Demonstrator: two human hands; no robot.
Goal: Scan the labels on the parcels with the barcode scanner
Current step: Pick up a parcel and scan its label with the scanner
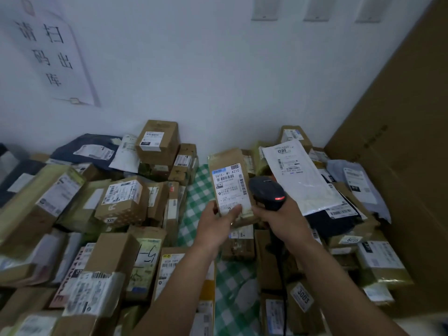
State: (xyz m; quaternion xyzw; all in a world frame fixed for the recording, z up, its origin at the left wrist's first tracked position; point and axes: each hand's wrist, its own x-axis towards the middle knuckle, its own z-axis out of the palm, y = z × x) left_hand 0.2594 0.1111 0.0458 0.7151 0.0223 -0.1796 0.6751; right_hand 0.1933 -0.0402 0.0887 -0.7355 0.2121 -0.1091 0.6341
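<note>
Left hand point(215, 224): the thumb lies flat across the lower front of the label point(229, 187). The other fingers curl round the left edge and behind the parcel point(225, 158), so it is pinched at its lower end. The fingers behind it are mostly hidden.

Right hand point(278, 219): the fingers are wrapped tight round the handle of the barcode scanner point(265, 190). The fingertips are on the far side and out of sight.

Scanner: black head, with a red light point(280, 198) lit on the side facing the camera. The head sits just beside the right edge of the label and overlaps the parcel's right edge in this view. I cannot tell whether they touch. A black cable point(282, 282) drops from the handle along the right forearm.

Parcel: a brown packet, held roughly upright with the label facing the camera. The top line reads "501E- M1 A21C", with barcodes beneath it. The parcel is raised over a strip of green-and-white checked cloth point(201, 187) that shows between the two heaps.

Surroundings:
- Left heap point(121, 200): cardboard boxes, most with white labels.
- Right heap: a white mailer point(298, 175) lies tilted just behind the scanner.
- Back centre: a small carton point(157, 141) tops a stack against the white wall point(194, 69).
- Back left: a dark blue bag point(84, 146).
- On the wall, upper left: a paper sign point(53, 52) with handwritten characters.
- Right edge: a large cardboard panel point(400, 141).
</note>
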